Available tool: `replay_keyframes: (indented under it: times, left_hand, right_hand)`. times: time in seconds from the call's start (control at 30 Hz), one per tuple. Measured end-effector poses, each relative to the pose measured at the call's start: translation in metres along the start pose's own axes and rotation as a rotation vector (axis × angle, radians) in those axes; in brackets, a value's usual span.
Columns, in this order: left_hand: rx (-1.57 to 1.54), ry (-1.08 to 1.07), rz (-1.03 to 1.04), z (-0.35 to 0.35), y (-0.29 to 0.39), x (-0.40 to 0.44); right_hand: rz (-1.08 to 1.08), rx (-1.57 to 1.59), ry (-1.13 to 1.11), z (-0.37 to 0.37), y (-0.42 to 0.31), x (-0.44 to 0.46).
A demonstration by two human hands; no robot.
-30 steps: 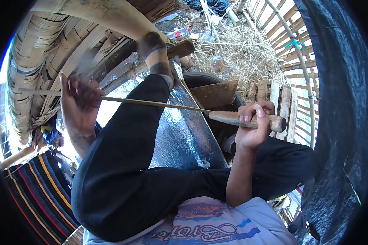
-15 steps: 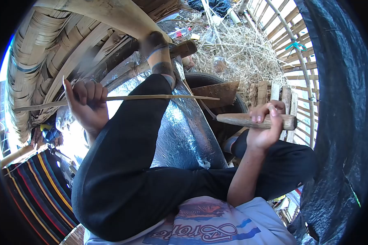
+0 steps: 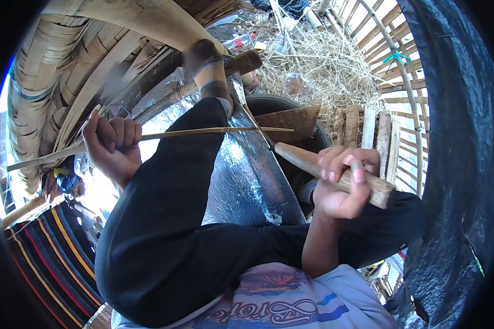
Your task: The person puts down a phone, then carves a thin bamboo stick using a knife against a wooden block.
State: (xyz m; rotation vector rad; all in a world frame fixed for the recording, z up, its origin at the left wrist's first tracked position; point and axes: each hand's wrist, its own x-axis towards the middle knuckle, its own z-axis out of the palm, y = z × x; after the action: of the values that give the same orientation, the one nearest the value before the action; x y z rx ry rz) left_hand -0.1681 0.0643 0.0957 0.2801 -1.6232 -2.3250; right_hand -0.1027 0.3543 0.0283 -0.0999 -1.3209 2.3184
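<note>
My left hand (image 3: 114, 143) is closed around a long, thin bamboo strip (image 3: 195, 131) at the left, its thumb pointing up. The strip runs across my raised knee, and its pale right end lies over the blade area. In my right hand (image 3: 343, 181) is a knife with a thick wooden handle (image 3: 299, 156), fingers wrapped round it and thumb on top. Its thin, dark blade points up and left from the handle, crossing beneath or beside the strip; whether they touch I cannot tell.
A shiny sheet (image 3: 236, 181) lies between my legs. Behind the knife are a rusty metal plate (image 3: 291, 122) and a dark round rim. Straw (image 3: 335, 77) covers the ground beyond. Woven bamboo (image 3: 38, 98) stands left, a slatted fence (image 3: 409, 82) and dark tarp (image 3: 450, 164) right.
The knife handle has tilted, its front end moving up and left and its butt dropping. My left hand and the bamboo strip have shifted slightly left.
</note>
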Motion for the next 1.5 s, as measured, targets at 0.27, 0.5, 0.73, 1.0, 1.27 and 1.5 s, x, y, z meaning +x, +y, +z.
replay_keyframes:
  times: [0.27, 0.5, 0.73, 1.0, 1.27, 1.5]
  left_hand:
    - [0.029, 0.004, 0.017, 0.000, 0.001, 0.001]
    - [0.028, 0.028, 0.012, 0.000, 0.000, -0.001]
    - [0.056, 0.000, 0.030, 0.001, -0.001, 0.000]
    - [0.031, 0.060, 0.010, -0.001, 0.001, -0.003]
    - [0.058, 0.045, 0.023, 0.002, 0.001, -0.001]
    - [0.042, 0.027, 0.027, 0.000, 0.001, 0.000]
  right_hand:
    - [0.008, -0.125, 0.032, -0.014, 0.035, -0.013]
    - [0.000, -0.438, 0.018, -0.033, 0.064, -0.017]
    - [0.016, -0.134, 0.027, -0.017, 0.041, -0.014]
    - [-0.026, 0.073, -0.026, -0.016, 0.022, -0.018]
    - [-0.051, 0.045, -0.086, -0.023, 0.033, -0.013]
    - [-0.030, -0.244, -0.033, -0.032, 0.051, -0.018]
